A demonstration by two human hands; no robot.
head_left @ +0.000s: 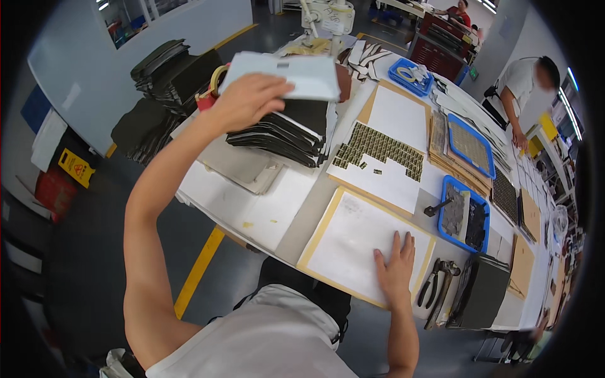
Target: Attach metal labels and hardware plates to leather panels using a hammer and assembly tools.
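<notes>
My left hand (252, 101) is at the near edge of a pale blue flat board (312, 74). Its fingers bend over the board, and the thumb is hidden. The board is slightly blurred and sits above a stack of dark sheets (277, 140). My right hand (396, 271) lies open, fingers spread, on a white sheet (353, 236) backed by a yellow-edged board (313, 247). Beyond that sheet, rows of small dark pieces with light edges (378, 148) cover part of another white sheet (394, 189); a few pieces lie loose.
Right of me are pliers (430, 283), a hammer (444, 286), a dark stack (482, 293) and a blue tray (463, 246) with dark pieces. More blue trays (409, 77) stand farther back. Dark stacks (167, 82) rise at left. A co-worker (526, 85) stands across the table.
</notes>
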